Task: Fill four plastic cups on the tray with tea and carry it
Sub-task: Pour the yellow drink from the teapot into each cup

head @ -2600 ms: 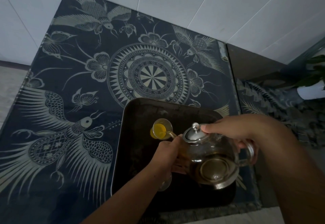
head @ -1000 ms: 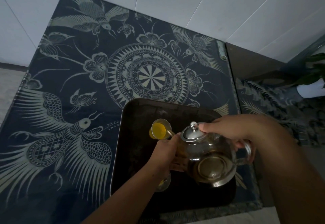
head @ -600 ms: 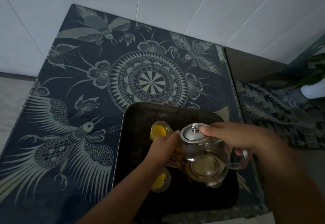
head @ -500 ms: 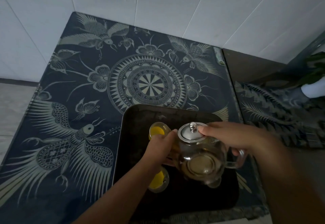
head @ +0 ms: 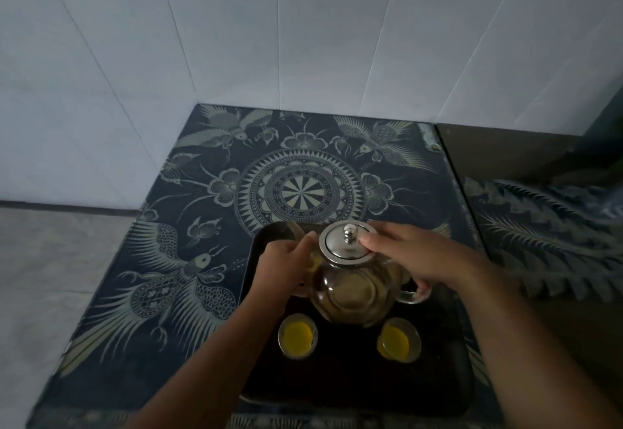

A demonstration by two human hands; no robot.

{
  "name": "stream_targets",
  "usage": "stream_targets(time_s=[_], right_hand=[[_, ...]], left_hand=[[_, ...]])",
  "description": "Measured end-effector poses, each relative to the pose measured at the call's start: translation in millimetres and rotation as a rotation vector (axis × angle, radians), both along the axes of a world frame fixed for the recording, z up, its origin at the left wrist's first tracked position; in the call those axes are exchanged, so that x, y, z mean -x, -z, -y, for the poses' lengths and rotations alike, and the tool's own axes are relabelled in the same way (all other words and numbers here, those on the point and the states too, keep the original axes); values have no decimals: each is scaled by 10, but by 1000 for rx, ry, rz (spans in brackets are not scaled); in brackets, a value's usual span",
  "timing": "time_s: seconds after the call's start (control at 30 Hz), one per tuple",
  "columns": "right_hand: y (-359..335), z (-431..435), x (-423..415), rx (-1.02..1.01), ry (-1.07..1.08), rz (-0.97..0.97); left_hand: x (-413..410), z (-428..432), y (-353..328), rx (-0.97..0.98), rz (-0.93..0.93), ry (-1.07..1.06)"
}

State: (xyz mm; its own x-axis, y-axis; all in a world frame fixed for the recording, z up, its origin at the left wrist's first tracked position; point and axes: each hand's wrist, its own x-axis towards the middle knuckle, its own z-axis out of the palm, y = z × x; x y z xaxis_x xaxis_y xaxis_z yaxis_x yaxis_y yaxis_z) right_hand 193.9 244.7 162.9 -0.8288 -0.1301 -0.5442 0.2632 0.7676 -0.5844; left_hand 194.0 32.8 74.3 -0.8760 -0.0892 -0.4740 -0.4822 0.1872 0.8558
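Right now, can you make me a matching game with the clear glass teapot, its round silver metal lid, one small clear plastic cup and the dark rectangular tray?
Things
1. clear glass teapot
2. round silver metal lid
3. small clear plastic cup, near left
4. dark rectangular tray

Places and states
A. bright yellow inside
B. lies on the patterned blue tablecloth
C. pressed by a finger of the right hand
D. its handle is gripped by that hand

Pairs: 1-D, 2-C, 3-A, 4-B
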Motion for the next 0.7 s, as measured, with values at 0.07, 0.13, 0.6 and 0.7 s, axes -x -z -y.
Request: stream_targets(time_s=[0.07,0.13,0.6,0.7], right_hand=[[-1,-7,-32,32,-32,-34],[12,-4,-73,68,-51,-55],[141,86,-199,255,-184,-132],[214,196,-221,257,-181,-110]], left_hand=[[-91,19,-85,63,-44,-46],[-191,50,-161,124,-91,-92],[-676,187,-335,287,-304,-224],[-715,317,-259,320,-278,-222]])
